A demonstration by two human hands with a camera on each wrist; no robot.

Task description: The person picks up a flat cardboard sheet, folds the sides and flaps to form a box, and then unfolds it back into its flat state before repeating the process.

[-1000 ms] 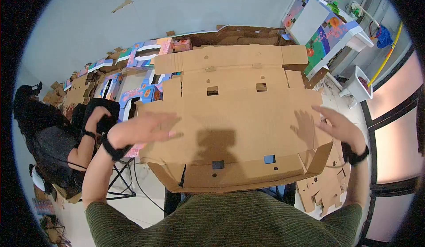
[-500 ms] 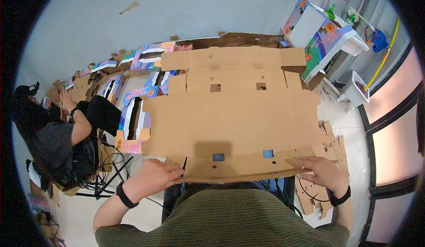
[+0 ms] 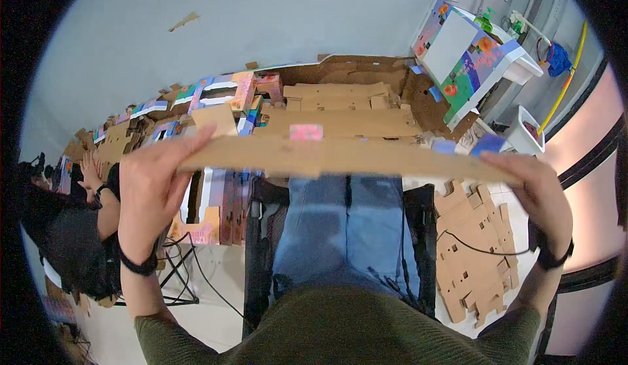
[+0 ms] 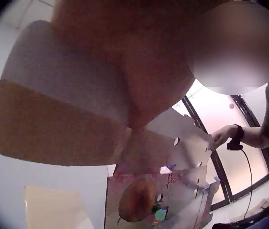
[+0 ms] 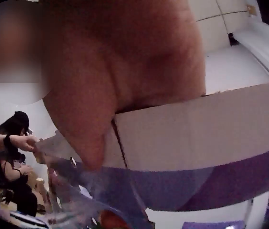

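Note:
A large cardboard sheet (image 3: pixel 366 159) is raised in front of the person, seen almost edge-on in the head view and blurred. The left hand (image 3: pixel 152 188) grips its left end, thumb below and fingers over the top. At the opposite end the right hand (image 3: pixel 540 195) pinches the edge between thumb and fingers. From the left wrist, the sheet's underside shows a colored print (image 4: pixel 177 191) with a round orange picture. A white-and-purple flap (image 5: pixel 206 124) hangs by the right thumb in the right wrist view. The sheet's plain brown face is mostly hidden.
More flat brown cardboard (image 3: pixel 340 120) lies behind the sheet. Printed cartons (image 3: pixel 226 93) line the left, near another seated person (image 3: pixel 72 227). Cut cardboard (image 3: pixel 468 254) and a black cable lie on the right floor. A sink (image 3: pixel 523 67) stands at the back right.
Both hands went from open above the flat-lying sheet to its near edge, then lifted that edge. The sheet now stands tipped up, uncovering the person's legs and the cardboard behind.

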